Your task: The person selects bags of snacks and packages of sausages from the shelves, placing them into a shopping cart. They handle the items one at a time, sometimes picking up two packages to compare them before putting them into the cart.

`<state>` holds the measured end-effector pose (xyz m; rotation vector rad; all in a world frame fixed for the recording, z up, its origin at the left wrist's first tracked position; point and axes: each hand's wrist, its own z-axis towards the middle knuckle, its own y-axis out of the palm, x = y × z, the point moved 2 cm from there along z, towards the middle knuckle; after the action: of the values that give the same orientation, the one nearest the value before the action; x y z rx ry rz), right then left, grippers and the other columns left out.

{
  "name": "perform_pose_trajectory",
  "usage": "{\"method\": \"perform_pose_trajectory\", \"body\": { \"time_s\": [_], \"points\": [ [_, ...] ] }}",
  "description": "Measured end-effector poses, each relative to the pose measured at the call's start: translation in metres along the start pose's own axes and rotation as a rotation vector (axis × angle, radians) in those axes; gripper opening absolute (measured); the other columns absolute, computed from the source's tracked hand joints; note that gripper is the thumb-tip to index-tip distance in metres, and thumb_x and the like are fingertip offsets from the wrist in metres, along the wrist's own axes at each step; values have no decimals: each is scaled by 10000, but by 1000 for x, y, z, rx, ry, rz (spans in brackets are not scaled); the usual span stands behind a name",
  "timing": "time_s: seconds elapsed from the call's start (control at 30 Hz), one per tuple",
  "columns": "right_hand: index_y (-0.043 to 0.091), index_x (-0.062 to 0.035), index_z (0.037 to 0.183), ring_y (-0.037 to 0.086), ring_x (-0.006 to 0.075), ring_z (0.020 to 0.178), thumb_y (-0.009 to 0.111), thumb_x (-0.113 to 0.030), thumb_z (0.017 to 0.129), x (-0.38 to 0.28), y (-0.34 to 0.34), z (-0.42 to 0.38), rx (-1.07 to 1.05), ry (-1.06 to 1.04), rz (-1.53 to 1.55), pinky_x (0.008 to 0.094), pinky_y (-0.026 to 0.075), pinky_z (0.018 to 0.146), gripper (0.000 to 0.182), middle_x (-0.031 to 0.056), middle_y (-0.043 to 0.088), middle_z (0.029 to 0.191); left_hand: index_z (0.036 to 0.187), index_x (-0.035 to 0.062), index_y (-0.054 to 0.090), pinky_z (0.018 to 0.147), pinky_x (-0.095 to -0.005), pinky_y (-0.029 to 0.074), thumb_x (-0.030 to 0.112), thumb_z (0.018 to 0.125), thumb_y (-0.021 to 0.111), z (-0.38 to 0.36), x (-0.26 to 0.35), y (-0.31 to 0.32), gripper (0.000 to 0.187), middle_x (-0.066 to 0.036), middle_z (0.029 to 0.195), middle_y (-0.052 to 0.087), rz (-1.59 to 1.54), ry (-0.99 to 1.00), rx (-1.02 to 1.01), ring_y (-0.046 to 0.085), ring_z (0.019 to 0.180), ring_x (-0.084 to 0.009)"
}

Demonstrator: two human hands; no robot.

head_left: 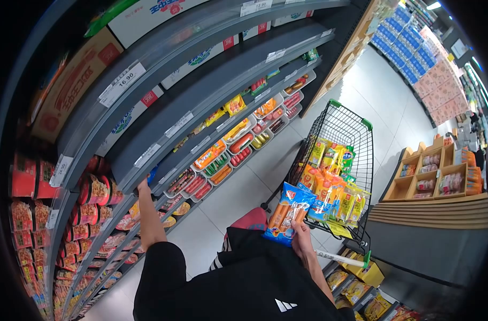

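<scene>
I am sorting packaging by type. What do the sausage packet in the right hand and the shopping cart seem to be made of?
Sausage packet: apparently glossy plastic film, printed blue, crinkled. Shopping cart: likely dark coated metal wire, seen as a thin grid, with green corner caps that look plastic.

The left hand (pixel 144 184) is up against the edge of a grey shelf board (pixel 147 134); the boards above and below close the reach in there. The right hand (pixel 302 243) grips a blue sausage pack (pixel 287 213). Just beyond that grip the wire trolley (pixel 340 125) is heaped with packets (pixel 332 187), blocking forward passage. Between both grips, bare floor (pixel 244 182) lies open. Under the right grip, yellow boxes (pixel 364 273) crowd the space.
</scene>
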<state>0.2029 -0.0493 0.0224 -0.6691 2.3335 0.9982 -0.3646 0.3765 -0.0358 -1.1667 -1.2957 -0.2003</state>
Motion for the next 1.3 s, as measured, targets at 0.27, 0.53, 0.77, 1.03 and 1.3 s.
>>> {"method": "perform_pose_trajectory", "body": {
  "time_s": [0.27, 0.53, 0.77, 1.03, 1.3],
  "points": [
    [662, -34, 1270, 666, 128, 1020, 671, -173, 1049, 2, 7, 8, -21, -22, -21, 325, 544, 914, 262, 40, 714, 1161, 1260, 21, 673, 969, -319, 493, 74, 827, 843, -22, -19, 3, 468, -54, 1118, 714, -605, 2, -128, 660, 1020, -167],
    [632, -19, 1325, 662, 163, 1118, 676, -160, 1041, -12, 30, 11, -84, 37, -17, 357, 534, 986, 320, 69, 707, 1227, 1091, 64, 704, 982, -339, 500, 36, 878, 770, 45, -74, 26, 225, -65, 1024, 739, -895, -86, -320, 676, 1006, -187],
    [627, -13, 1333, 659, 171, 1137, 691, -168, 1034, -12, 35, 14, -83, 43, -47, 369, 519, 1020, 342, 78, 703, 1255, 1120, 46, 693, 983, -344, 532, -22, 845, 779, 49, -84, 30, 295, -66, 1048, 734, -860, -175, -492, 683, 1042, -185],
    [636, -13, 1326, 652, 160, 1121, 693, -184, 1037, -10, 35, 17, -96, 5, -102, 344, 512, 1009, 341, 63, 694, 1252, 1511, 71, 504, 1170, -386, 384, 387, 933, 693, -16, 20, 34, 685, -109, 1540, 492, 92, 137, -237, 469, 1416, -247],
    [614, -11, 1354, 658, 175, 1152, 692, -189, 1038, -22, 43, 6, -92, 48, -74, 367, 532, 1016, 370, 81, 691, 1262, 1613, 111, 411, 1254, -439, 271, 677, 1006, 478, -33, 57, 29, 832, -120, 1703, 347, 775, 82, -141, 323, 1555, -314]
  ]
}}
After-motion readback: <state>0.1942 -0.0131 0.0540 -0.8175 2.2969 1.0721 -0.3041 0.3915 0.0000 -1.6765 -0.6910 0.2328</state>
